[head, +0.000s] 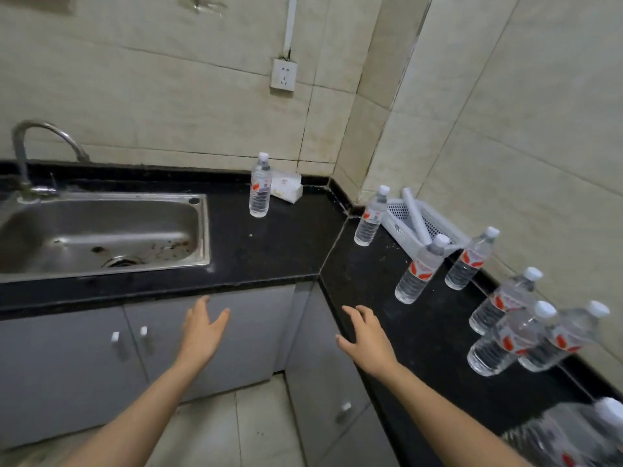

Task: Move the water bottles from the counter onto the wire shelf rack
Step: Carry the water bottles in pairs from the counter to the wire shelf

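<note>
Your two forearms reach in from the bottom edge, and both hands are empty with fingers spread: your left hand hangs in front of the grey cabinet doors, below the counter's edge, and your right hand hovers over the front edge of the black counter, touching no bottle. Water bottles stand upright along the counter: one near the back wall just beside a small white box, one at the corner next to a white perforated basket, two further along, and a cluster of three to your right. More bottles blur at the lower right corner. To your left sits a steel sink with a curved tap. No wire rack shows
</note>
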